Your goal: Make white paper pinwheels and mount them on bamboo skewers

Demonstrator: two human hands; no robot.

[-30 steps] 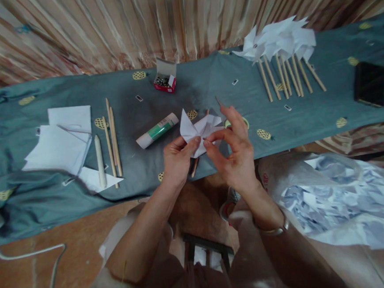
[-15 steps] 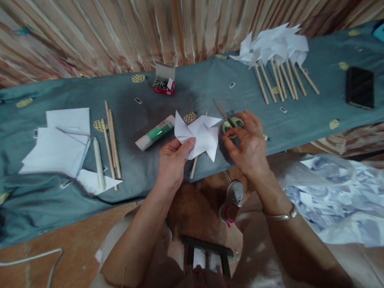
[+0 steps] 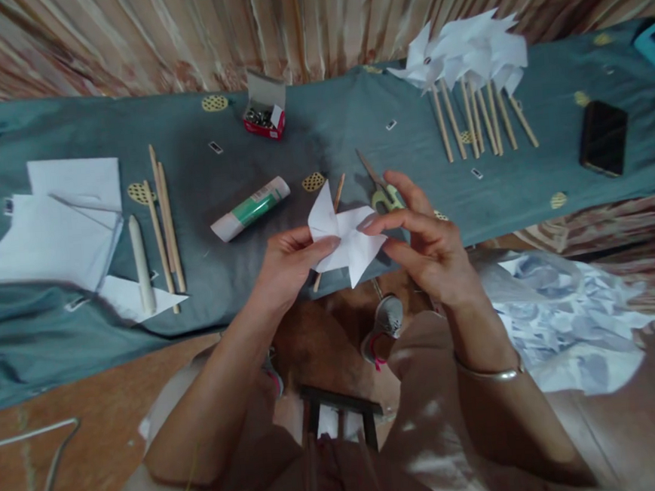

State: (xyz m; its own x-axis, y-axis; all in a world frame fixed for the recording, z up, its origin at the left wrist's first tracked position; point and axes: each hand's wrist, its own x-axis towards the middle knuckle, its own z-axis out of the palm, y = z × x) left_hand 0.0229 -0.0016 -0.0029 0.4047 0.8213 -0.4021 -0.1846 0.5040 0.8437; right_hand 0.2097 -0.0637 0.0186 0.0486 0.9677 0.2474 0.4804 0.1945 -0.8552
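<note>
A white paper pinwheel is held up over the front edge of the cloth-covered table. My left hand pinches its left side, with the thumb on top. At the right blade, my right hand has its index finger on the paper and its thumb at the edge. Its other fingers are raised and apart. Behind the pinwheel a wooden stick lies on the table, partly hidden. Scissors with green handles lie just beyond my right fingers. A green and white glue stick is left of the pinwheel.
Farther back stands an open red box of small metal pieces. At left are paper sheets, a white tapered tool and sticks. Finished pinwheels and a phone lie right. Below, a bag holds paper scraps.
My right hand has left the scissors and come left onto the pinwheel's right blade. The left hand still holds the pinwheel. The table's things appear shifted left and up in view.
</note>
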